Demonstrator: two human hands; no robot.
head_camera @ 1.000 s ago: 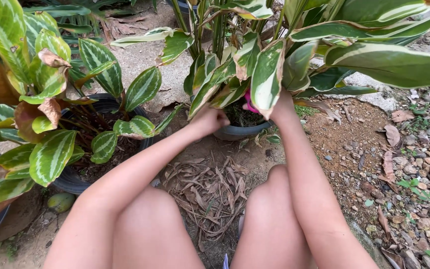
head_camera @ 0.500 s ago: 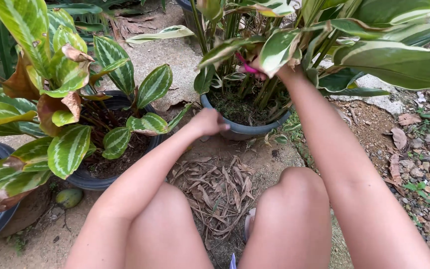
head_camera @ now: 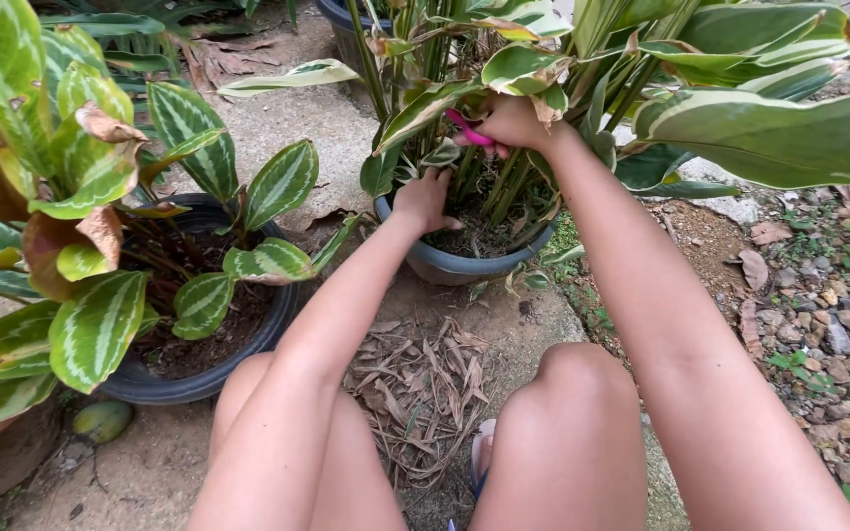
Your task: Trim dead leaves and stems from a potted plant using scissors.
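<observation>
Pink-handled garden shears (head_camera: 469, 131), only partly visible, sit in the right hand (head_camera: 516, 123), whose fingers are clenched around the handles among the stems of a tall plant with cream-edged green leaves (head_camera: 543, 74). The blades are hidden by foliage, so what they touch cannot be told. The hand reaches in from the side, seemingly to get between the crowded stems above the round dark grey plastic pot (head_camera: 464, 264) that holds this plant.

Just left of the shears and lower, the left hand (head_camera: 425, 200) rests at the near rim of that pot, fingers curled over the soil, apparently grasping a stem base or steadying the pot; which one is unclear.

In front of the pot lies a heap of dry brown leaf trimmings (head_camera: 423, 388) on bare earth. Left of the pot stands a second dark pot of striped green leaves (head_camera: 189, 324). Right of it, gravel and fallen leaves (head_camera: 819, 315) cover the ground.
</observation>
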